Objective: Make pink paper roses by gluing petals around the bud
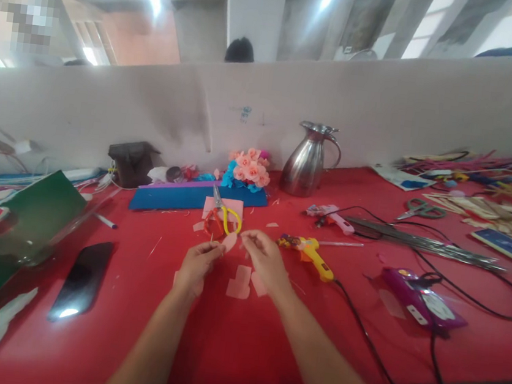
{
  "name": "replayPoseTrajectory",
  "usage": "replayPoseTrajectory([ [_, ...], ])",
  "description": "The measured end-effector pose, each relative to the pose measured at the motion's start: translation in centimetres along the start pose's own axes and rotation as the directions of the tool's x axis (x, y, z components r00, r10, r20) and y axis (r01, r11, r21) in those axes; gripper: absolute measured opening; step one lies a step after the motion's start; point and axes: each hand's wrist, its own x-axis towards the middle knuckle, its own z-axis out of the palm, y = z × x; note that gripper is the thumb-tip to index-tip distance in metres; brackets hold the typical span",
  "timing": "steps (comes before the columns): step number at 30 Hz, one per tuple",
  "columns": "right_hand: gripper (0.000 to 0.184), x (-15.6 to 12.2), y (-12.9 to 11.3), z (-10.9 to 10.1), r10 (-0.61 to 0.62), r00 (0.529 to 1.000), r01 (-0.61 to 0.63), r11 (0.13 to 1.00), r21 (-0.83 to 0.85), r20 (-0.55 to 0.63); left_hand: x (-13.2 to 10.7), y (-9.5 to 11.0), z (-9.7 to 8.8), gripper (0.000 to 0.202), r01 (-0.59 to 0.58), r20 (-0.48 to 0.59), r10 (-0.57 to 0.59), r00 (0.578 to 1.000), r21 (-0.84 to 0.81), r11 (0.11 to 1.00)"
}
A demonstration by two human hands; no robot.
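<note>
The forearms (153, 340) point toward the scissors (222, 205). Just on the scissors' near side, the left hand (196, 265) pinches a pink petal (230, 242); the right hand (266, 264), right of the petal, has its fingertips close together, on what I cannot tell. Scraps (239, 282) lie nearer than the scissors, flowers (252, 170) beyond, a yellow glue gun (316, 257) to their right.

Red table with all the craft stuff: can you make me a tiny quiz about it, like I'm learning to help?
1. What is the left hand pinching?
A) a smartphone
B) a pink petal-shaped piece
C) a pen
2. True or false: the stainless-steel pitcher stands upright.
3. What colour is the hot-glue gun nearest the right hand?

Key: 1 B; 2 true; 3 yellow.
</note>
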Motion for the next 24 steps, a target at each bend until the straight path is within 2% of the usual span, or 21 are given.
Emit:
replayPoseTrajectory([
  [3,0.017,-1.8,0.3,-3.1,-0.098,0.992,0.069,0.947,-0.313,-0.076,0.3,-0.2,-0.3,0.033,-0.017,-0.097,0.014,0.995,-0.027,1.000],
  [6,0.020,-4.4,1.0,-6.3,-0.221,0.969,0.111,0.788,-0.606,-0.110,0.3,-0.3,-0.4,0.032,-0.041,-0.092,0.038,0.995,-0.035,0.999],
  [8,0.023,-5.8,1.6,-7.6,-0.259,0.959,0.103,0.692,-0.714,-0.112,0.1,-0.4,-0.3,0.031,-0.045,-0.065,0.046,0.997,0.019,0.999],
  [10,0.026,-6.7,2.1,-8.1,-0.264,0.959,0.091,0.638,-0.765,-0.106,0.0,-0.5,-0.3,0.031,-0.065,-0.059,0.070,0.996,0.081,0.995],
  [17,0.037,-7.1,2.4,-5.8,-0.206,0.978,0.141,0.590,-0.795,0.021,0.0,-1.0,-0.5,0.028,-0.065,-0.067,0.076,0.995,0.145,0.987],
  [21,0.041,-7.0,2.5,-4.3,-0.184,0.980,0.157,0.504,-0.849,0.072,0.0,-1.1,-0.3,0.026,-0.091,-0.040,0.101,0.994,0.200,0.975],
  [24,0.045,-7.2,2.6,-2.7,-0.120,0.976,0.214,0.445,-0.869,0.180,-0.1,-1.2,-0.1,0.024,-0.143,0.002,0.147,0.989,0.243,0.959],
])
